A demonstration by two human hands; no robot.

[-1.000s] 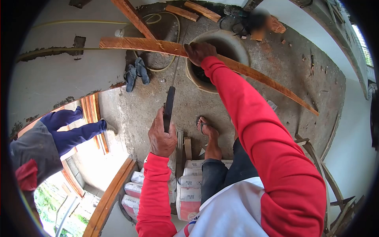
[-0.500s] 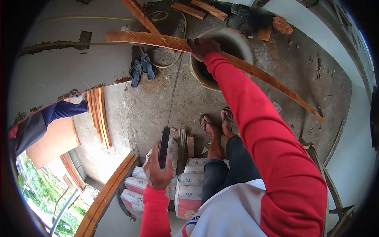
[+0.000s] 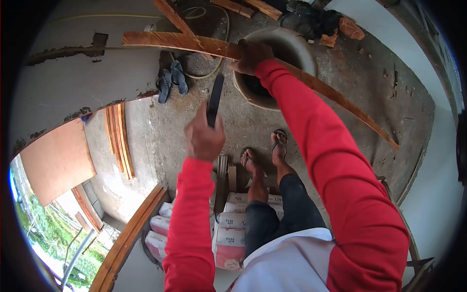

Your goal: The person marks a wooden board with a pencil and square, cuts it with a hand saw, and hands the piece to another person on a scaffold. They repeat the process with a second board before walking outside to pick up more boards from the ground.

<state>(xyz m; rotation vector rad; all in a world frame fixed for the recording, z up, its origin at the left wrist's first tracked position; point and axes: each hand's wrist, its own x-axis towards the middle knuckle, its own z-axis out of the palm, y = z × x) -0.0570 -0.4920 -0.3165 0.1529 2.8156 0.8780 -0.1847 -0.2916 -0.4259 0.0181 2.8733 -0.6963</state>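
Board (image 3: 170, 39) clamped by right fingers (image 3: 244, 48); left fingers (image 3: 201, 116) closed round saw (image 3: 215, 100); bags (image 3: 229, 236): "ADVANCE".

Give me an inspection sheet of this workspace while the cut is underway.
Surface: concrete floor, stained, with scattered small debris.
Work things: wooden plank spans above the round tub; saw blade meets the plank beside the tub.
Clutter: loose sandals, wood pieces, printed bags by the legs.
Hands: left hand grips the saw handle; right hand is on the plank.
Cables: yellowish hose or cable loops near the plank; which, unclear.
Surroundings: brown panel and greenery at picture left.
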